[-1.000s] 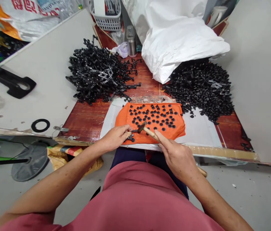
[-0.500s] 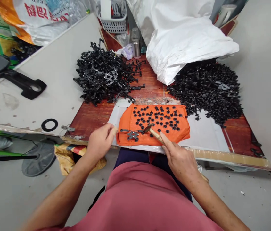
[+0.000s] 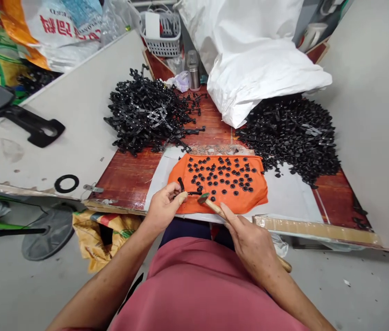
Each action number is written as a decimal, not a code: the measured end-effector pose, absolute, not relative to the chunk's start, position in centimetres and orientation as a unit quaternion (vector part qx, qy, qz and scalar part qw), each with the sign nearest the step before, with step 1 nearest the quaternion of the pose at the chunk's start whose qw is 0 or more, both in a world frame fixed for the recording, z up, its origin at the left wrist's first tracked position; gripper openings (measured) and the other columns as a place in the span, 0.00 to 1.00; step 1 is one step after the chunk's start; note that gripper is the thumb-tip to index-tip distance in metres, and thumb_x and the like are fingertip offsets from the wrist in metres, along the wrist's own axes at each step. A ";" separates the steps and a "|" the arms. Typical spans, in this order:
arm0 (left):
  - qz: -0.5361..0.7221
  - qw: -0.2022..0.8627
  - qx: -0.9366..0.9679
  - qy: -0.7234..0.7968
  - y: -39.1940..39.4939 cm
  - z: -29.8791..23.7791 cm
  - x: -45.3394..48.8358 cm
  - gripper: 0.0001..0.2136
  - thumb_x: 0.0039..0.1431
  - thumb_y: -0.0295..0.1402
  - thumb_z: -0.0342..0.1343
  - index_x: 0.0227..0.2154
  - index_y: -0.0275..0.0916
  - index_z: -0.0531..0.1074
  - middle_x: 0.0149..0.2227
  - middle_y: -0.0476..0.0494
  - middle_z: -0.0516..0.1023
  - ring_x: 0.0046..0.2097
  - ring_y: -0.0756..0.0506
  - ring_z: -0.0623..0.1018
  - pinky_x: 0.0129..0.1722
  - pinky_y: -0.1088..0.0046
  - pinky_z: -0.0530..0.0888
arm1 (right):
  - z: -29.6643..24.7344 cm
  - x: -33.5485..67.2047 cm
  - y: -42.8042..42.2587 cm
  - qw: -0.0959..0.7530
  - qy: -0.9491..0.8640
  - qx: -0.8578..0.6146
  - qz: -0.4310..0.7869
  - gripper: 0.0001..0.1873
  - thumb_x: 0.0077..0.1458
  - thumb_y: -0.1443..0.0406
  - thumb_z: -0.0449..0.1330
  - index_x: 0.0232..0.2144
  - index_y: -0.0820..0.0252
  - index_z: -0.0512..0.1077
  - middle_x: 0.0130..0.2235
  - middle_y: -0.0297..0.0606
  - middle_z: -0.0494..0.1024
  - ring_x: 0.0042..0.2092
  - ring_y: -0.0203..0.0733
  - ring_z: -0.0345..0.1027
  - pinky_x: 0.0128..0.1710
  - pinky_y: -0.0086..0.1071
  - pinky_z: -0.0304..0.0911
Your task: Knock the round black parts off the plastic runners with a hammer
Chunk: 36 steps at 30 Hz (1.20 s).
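My left hand (image 3: 165,205) pinches a black jointed linkage piece (image 3: 193,193) at the left part of an orange cloth (image 3: 229,202); its fingers hide much of the piece. In my right hand (image 3: 251,236) is a hammer (image 3: 211,203) with a wooden handle, its metal head low over the cloth just right of the linkage. Many small black round pegs (image 3: 228,174) stand spread across the cloth, which lies on a pale sheet (image 3: 289,197).
A heap of black linkages (image 3: 142,112) rises at the back left. At the back right, a pile of small black parts (image 3: 294,138) lies under a white sack (image 3: 266,82). A metal flask (image 3: 193,71) and grey basket (image 3: 162,39) stand behind. A black ring (image 3: 66,183) lies left.
My left hand has moved right onto the cloth and taken hold of the linkage, which lay flat before. The hammer has shifted slightly left and down, and the whole view has tilted a little.
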State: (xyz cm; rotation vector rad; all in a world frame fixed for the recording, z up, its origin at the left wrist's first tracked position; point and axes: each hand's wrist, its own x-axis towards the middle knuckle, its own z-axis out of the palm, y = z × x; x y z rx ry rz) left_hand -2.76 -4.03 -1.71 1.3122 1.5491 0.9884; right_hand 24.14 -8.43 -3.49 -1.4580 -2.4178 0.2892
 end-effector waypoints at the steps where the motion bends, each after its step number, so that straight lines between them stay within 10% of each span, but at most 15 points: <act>1: 0.396 0.459 0.509 0.611 -4.0 -1.3 -3.1 0.12 0.58 0.44 0.58 0.32 0.41 0.68 0.27 0.52 0.73 0.29 0.49 0.72 0.33 0.74 0.68 | -3.5 24.2 -8.6 0.158 -0.843 -0.501 0.114 0.29 0.72 0.65 0.49 0.72 0.51 0.58 0.38 0.39 0.83 0.34 0.43 0.79 0.31 0.30 0.70; 12: 0.202 0.392 0.656 0.612 0.7 -0.4 -6.5 0.21 0.63 0.50 0.48 0.24 0.39 0.70 0.27 0.49 0.74 0.33 0.46 0.72 0.33 0.74 0.66 | -3.4 25.5 -9.4 0.184 -0.809 -0.519 0.204 0.30 0.70 0.68 0.53 0.71 0.49 0.59 0.54 0.41 0.83 0.44 0.45 0.82 0.44 0.37 0.77; 36: 0.102 0.324 0.730 0.593 1.6 -0.8 -5.8 0.20 0.64 0.47 0.42 0.21 0.41 0.59 0.23 0.50 0.67 0.28 0.48 0.66 0.29 0.73 0.58 | -3.1 25.1 -9.1 0.148 -0.815 -0.522 0.206 0.29 0.69 0.67 0.53 0.70 0.48 0.61 0.52 0.42 0.84 0.44 0.46 0.83 0.43 0.37 0.77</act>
